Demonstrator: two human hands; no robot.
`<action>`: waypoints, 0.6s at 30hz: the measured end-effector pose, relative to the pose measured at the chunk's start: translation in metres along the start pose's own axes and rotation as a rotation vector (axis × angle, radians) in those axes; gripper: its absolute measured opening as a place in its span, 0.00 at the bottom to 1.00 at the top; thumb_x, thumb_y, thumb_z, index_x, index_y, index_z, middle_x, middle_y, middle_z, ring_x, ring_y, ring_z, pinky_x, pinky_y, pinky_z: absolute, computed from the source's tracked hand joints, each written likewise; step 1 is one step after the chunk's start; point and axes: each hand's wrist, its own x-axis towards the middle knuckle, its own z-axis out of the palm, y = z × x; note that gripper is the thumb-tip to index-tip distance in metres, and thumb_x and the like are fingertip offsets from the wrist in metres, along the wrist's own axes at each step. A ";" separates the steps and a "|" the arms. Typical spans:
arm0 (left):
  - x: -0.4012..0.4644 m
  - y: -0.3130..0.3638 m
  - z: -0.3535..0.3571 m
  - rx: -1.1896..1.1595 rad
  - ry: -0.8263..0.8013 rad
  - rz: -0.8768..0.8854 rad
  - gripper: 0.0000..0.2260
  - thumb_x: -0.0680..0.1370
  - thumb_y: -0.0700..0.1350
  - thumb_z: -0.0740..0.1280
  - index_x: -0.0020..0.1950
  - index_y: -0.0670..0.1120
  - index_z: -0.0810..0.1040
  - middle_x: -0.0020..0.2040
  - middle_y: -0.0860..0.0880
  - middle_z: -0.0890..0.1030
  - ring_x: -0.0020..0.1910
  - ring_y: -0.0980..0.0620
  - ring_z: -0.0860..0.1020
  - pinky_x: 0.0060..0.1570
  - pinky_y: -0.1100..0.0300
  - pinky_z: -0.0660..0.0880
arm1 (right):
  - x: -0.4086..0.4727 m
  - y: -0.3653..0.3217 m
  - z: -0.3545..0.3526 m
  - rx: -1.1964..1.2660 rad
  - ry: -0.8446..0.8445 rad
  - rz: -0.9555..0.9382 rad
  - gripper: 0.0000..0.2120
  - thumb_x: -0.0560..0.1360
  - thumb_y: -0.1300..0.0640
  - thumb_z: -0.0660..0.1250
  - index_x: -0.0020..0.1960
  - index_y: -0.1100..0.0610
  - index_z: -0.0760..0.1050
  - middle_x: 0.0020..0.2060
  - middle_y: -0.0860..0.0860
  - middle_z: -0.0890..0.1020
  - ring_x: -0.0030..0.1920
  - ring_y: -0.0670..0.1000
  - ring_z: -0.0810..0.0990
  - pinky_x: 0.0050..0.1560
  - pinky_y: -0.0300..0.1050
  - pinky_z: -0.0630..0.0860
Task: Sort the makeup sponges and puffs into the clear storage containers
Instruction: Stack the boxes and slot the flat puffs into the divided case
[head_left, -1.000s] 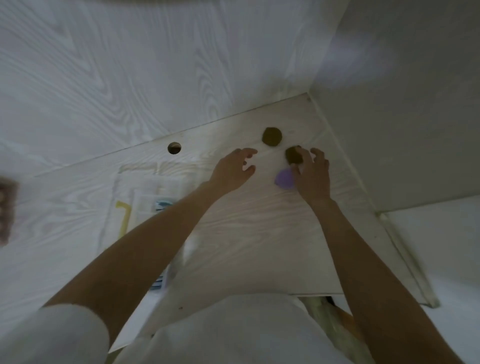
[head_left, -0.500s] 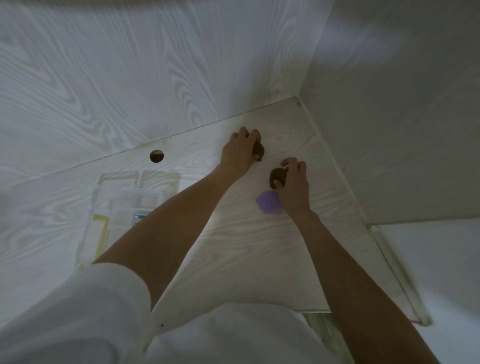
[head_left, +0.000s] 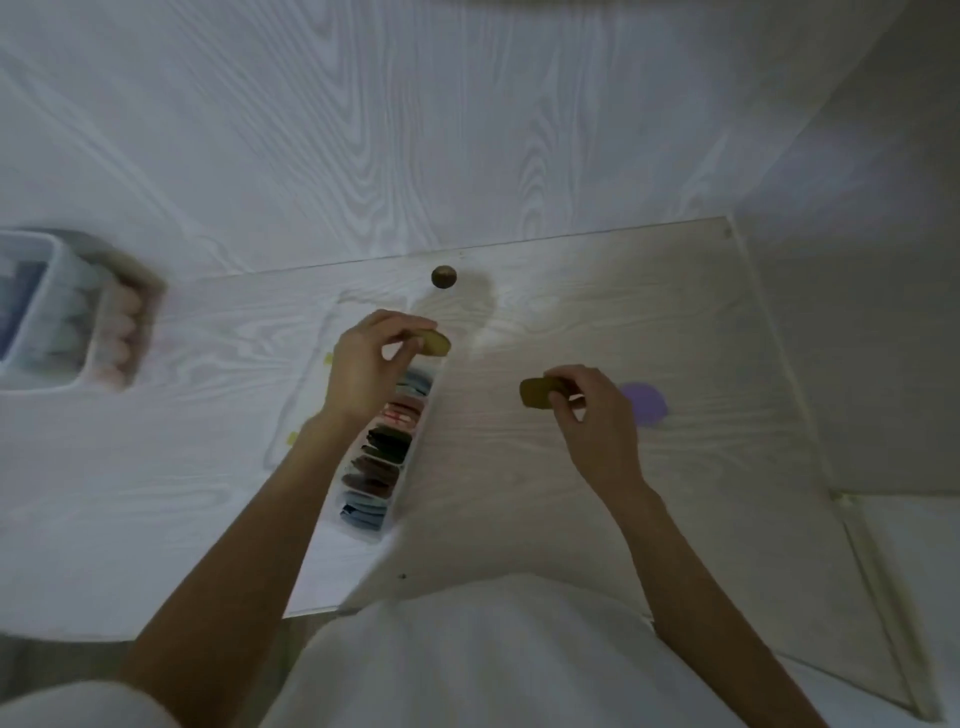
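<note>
- Two olive-brown puffs are held, one per hand, in the single head view: the left hand (head_left: 366, 364) pinches the left puff (head_left: 435, 343) between thumb and fingertips, and the right hand (head_left: 597, 415) pinches the right puff (head_left: 537, 392) the same way, the other fingers loosely curled.
- Just below the left grip, the long clear container (head_left: 382, 452) is seen, its compartments filled with dark, pink and blue pieces.
- Just beyond the right grip, a purple sponge (head_left: 647, 405) lies on the desk.
- Both puffs are judged light, soft and compressible; a gentle pinch at the rim should suffice, and slipping is unlikely.
- Well left of both grips, a second clear bin (head_left: 57, 312) with pale rounded pieces is blurred.
- A pale wood-grain desk (head_left: 519, 493) with a cable hole (head_left: 443, 276), boxed in by matching walls, is lit dimly.
</note>
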 end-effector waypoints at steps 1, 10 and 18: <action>0.002 -0.008 -0.006 0.065 0.000 0.006 0.09 0.74 0.36 0.69 0.51 0.46 0.82 0.49 0.48 0.81 0.45 0.53 0.79 0.50 0.63 0.75 | 0.000 -0.007 0.006 0.012 -0.011 -0.002 0.11 0.73 0.68 0.65 0.54 0.60 0.76 0.49 0.55 0.80 0.44 0.49 0.76 0.45 0.39 0.72; -0.008 -0.036 0.009 0.370 -0.215 0.159 0.11 0.76 0.40 0.63 0.55 0.45 0.82 0.51 0.44 0.83 0.43 0.43 0.81 0.53 0.50 0.72 | 0.009 -0.039 0.031 0.000 -0.040 -0.037 0.10 0.73 0.66 0.66 0.54 0.59 0.76 0.48 0.54 0.81 0.45 0.50 0.79 0.45 0.41 0.77; -0.024 -0.036 0.006 0.292 -0.212 0.143 0.07 0.69 0.35 0.72 0.46 0.42 0.81 0.45 0.43 0.81 0.42 0.41 0.80 0.52 0.51 0.73 | 0.037 -0.065 0.069 -0.038 -0.043 -0.073 0.04 0.72 0.60 0.70 0.45 0.58 0.75 0.41 0.51 0.80 0.40 0.50 0.79 0.41 0.51 0.78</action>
